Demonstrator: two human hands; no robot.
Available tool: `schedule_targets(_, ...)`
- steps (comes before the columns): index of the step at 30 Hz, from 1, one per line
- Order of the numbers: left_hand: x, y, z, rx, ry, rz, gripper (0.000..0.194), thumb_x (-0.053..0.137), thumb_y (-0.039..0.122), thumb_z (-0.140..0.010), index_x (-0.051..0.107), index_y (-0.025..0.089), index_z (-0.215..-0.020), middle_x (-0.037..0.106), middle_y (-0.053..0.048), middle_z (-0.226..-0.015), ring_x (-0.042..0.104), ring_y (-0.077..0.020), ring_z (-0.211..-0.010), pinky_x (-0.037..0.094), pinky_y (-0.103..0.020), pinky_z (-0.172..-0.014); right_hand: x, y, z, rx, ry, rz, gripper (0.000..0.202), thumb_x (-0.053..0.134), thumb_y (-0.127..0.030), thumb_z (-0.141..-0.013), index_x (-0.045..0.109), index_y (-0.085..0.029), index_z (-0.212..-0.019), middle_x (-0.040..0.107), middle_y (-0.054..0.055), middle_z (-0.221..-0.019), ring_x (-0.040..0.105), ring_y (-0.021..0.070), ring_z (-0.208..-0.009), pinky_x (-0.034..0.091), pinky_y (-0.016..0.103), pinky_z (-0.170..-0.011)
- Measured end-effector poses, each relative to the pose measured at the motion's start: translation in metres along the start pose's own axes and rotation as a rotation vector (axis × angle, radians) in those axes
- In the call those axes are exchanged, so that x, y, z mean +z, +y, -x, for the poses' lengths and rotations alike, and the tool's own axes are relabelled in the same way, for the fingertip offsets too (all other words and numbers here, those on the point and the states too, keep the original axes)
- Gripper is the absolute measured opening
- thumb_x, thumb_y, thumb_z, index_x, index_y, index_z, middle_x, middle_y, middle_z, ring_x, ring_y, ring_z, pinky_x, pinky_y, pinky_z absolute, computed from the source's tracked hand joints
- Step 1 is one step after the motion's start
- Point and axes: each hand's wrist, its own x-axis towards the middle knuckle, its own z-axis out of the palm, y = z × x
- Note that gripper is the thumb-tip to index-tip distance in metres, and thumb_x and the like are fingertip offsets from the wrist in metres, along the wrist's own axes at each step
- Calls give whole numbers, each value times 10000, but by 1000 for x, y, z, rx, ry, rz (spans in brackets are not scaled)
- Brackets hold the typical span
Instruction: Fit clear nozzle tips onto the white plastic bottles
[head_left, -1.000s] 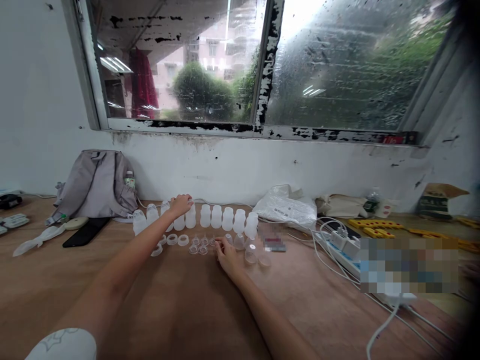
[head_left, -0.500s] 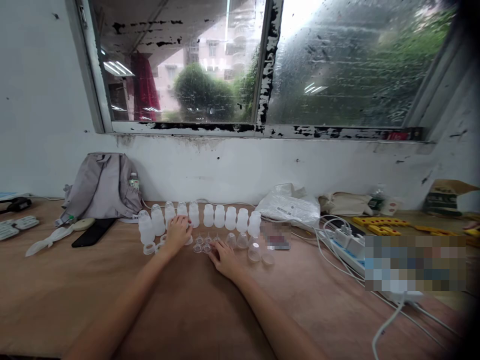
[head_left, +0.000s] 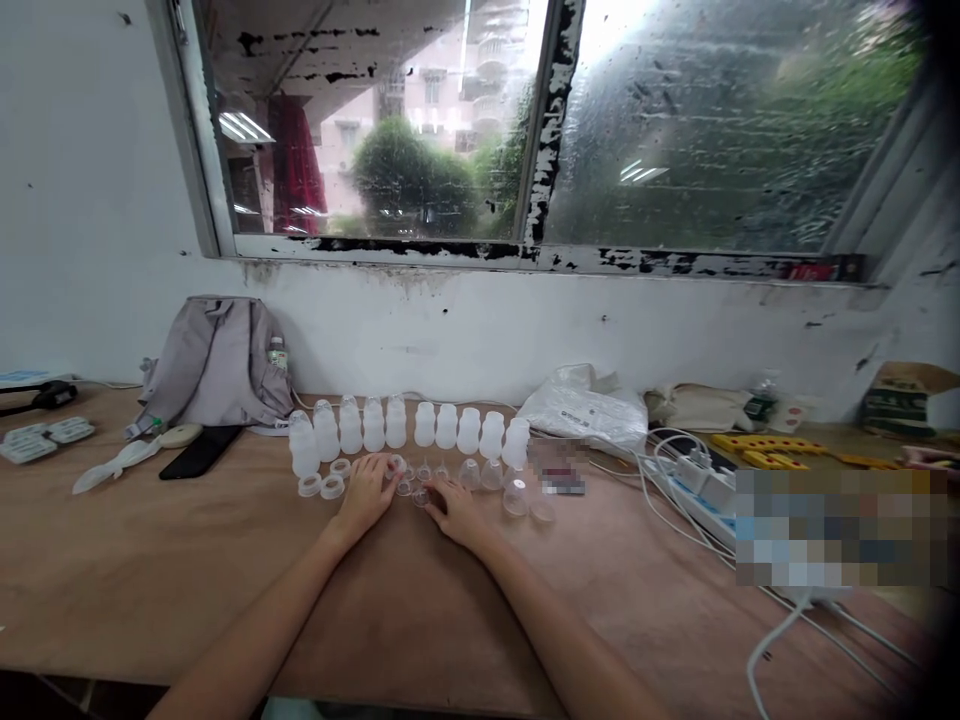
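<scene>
My left hand [head_left: 366,494] has its fingers closed at a white ring [head_left: 397,465], just in front of the row of bottles. My right hand [head_left: 456,514] rests on the table with thumb and forefinger apart, beside a small clear teat [head_left: 420,497]. More teats [head_left: 424,472] stand between the hands. Frosted bottles stand in a back row; the left ones [head_left: 350,427] have clear domed tops, the right ones [head_left: 469,432] are uncovered. White rings [head_left: 331,487] lie left of my left hand. Clear domed caps [head_left: 515,498] are right of my right hand.
A grey backpack [head_left: 217,365] and a black phone [head_left: 199,453] are on the left of the table [head_left: 187,570]. A plastic bag [head_left: 585,405] lies against the wall. White cables and a power strip [head_left: 694,490] run along the right, with yellow parts [head_left: 765,448] behind.
My left hand has moved down and right from the bottles, towards the teats, with a white ring now at its fingertips. My right hand has hardly moved. The view has shifted slightly.
</scene>
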Motion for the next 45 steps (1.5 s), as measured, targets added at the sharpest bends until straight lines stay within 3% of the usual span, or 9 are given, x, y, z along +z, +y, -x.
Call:
schedule_targets(3,-8,10,2,84,0,132,211,444,355,-823,500,198,-953,573,-67,-955,518,-215,-935,388,-371,-838,-3,-1,-2,-5,12,-57,334,505,-51,-672,596,-220,-946,620,38,-942,528,201,-922,388,358,-834)
schedule_targets(8,-15,21,5,224,-104,242,282,509,363,-781,484,197,-1008,563,-73,-975,513,-211,-939,399,-358,-843,-4,0,-5,-12,10,-197,446,397,38,-579,631,-211,-865,652,23,-868,561,182,-871,430,322,-801)
schedule_targets(16,-19,27,5,224,-219,310,340,555,393,-741,498,212,-1024,573,-73,-1002,501,-225,-975,386,-378,-869,1,-3,-6,67,-51,-616,508,355,5,-518,579,-192,-929,669,12,-876,625,159,-810,486,314,-758)
schedule_targets(25,-21,29,4,316,-450,315,377,576,374,-709,506,226,-1048,576,-69,-986,514,-240,-946,386,-372,-840,0,-2,-6,87,53,-464,481,363,12,-522,570,-173,-915,659,20,-823,617,150,-796,468,319,-803)
schedule_targets(31,-21,29,4,327,-425,298,302,570,389,-710,543,228,-964,582,-65,-957,508,-243,-952,392,-360,-826,3,2,-6,67,57,-433,461,373,8,-542,563,-165,-925,649,20,-788,611,147,-767,472,312,-779)
schedule_targets(42,-21,28,3,314,-416,223,368,518,499,-743,546,208,-967,564,-66,-968,490,-236,-943,370,-347,-825,0,0,-6,102,36,-367,456,399,11,-552,572,-171,-932,665,21,-803,606,165,-794,451,326,-791)
schedule_targets(45,-19,26,3,304,-368,218,280,482,441,-789,553,190,-893,566,-60,-911,496,-212,-895,368,-327,-813,0,-1,-6,97,36,-356,454,400,18,-551,574,-175,-922,663,21,-791,605,167,-781,451,322,-777)
